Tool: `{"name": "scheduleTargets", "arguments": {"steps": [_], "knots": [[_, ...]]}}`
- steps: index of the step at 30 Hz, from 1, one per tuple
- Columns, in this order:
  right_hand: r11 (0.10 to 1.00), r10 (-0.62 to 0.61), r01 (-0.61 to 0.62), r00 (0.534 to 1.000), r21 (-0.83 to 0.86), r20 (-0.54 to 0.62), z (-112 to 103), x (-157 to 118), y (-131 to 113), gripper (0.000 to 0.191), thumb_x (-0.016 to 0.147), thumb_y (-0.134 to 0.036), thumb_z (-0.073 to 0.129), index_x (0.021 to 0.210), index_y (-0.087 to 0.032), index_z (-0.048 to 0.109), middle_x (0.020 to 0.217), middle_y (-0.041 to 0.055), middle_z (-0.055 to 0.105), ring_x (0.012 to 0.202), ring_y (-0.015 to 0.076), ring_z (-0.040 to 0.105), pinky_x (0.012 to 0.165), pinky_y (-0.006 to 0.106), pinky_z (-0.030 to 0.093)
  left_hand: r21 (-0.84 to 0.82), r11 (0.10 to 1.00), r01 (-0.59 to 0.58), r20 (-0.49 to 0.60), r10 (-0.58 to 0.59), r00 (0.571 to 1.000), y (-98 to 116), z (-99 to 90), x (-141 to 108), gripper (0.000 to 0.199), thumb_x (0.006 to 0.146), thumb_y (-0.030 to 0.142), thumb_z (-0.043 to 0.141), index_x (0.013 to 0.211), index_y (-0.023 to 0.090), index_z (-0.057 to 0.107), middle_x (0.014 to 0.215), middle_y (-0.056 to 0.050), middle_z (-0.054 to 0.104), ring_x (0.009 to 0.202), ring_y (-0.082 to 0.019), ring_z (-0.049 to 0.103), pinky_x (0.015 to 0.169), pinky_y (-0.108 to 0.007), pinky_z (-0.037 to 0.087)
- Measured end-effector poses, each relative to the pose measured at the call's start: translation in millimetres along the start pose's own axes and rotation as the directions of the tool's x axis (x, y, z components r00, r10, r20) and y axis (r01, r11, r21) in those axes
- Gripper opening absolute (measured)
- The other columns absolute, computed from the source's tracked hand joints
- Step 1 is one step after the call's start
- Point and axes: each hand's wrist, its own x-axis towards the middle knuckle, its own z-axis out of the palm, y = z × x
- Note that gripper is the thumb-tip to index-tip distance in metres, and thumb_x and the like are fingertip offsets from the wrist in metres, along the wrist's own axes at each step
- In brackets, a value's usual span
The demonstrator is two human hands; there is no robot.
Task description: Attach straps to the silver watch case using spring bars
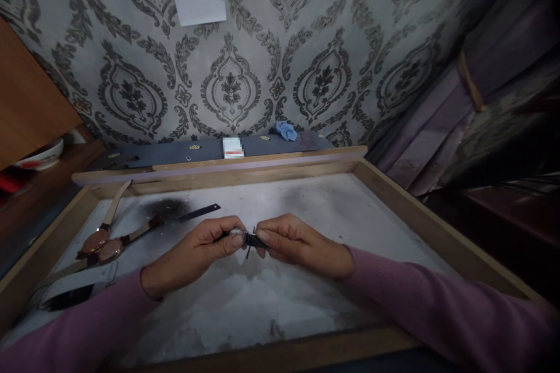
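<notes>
Both hands meet over the middle of the tabletop, a pale surface inside a raised wooden rim. Between them, a small round-faced watch with a dark strap, held up clear of the surface. Left hand: thumb across the watch face, fingers clamped on the case. Right hand: thumb and fingers pinched together on the strap; a thin dark piece juts above and below it, too small to identify.

Near the left edge, two watches with rose-coloured cases: the larger watch and a second watch just beside it, straps stretched toward the far edge. Right of these, a dark flat strip with a hole at one end. Toward the near left corner, a clear packet, partly behind the left sleeve. Beyond the far edge, a crumpled blue cloth and a small pack.
</notes>
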Motion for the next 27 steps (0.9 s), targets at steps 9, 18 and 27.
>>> {"name": "scheduleTargets", "arguments": {"steps": [9, 18, 27], "knots": [[1.0, -0.029, 0.029, 1.0, -0.002, -0.009, 0.9, -0.8, -1.4, 0.039, 0.094, -0.046, 0.046, 0.076, -0.012, 0.055, 0.049, -0.0104, 0.029, 0.042, 0.0049, 0.021, 0.041, 0.022, 0.014, 0.01, 0.999, -0.033, -0.02, 0.033, 0.999, -2.6, -0.6, -1.1, 0.026, 0.093, 0.038, 0.046, 0.086, 0.016, 0.058, 0.071, 0.003, 0.041, 0.066, -0.013, 0.033, 0.061, -0.025, 0.027], [0.998, -0.02, 0.021, 1.0, -0.051, 0.015, -0.9, -1.7, -2.3, 0.04, 0.094, -0.046, 0.045, 0.076, -0.012, 0.055, 0.05, -0.0101, 0.029, 0.044, 0.0053, 0.022, 0.042, 0.022, 0.016, 0.082, 0.995, -0.048, 0.006, 0.048, 0.999, -1.5, -2.0, 0.6, 0.024, 0.094, 0.035, 0.045, 0.088, 0.016, 0.06, 0.079, 0.0, 0.053, 0.075, -0.015, 0.045, 0.069, -0.027, 0.035], [0.998, 0.016, -0.013, 0.999, -0.065, 0.048, -1.6, -1.5, 0.6, 0.04, 0.094, -0.046, 0.045, 0.075, -0.012, 0.054, 0.049, -0.0103, 0.027, 0.044, 0.0053, 0.021, 0.043, 0.022, 0.016, 0.12, 0.991, -0.052, 0.039, 0.048, 0.998, 0.0, -1.8, -1.4, 0.026, 0.093, 0.034, 0.045, 0.089, 0.015, 0.062, 0.084, -0.003, 0.06, 0.078, -0.017, 0.049, 0.069, -0.028, 0.036]]}}
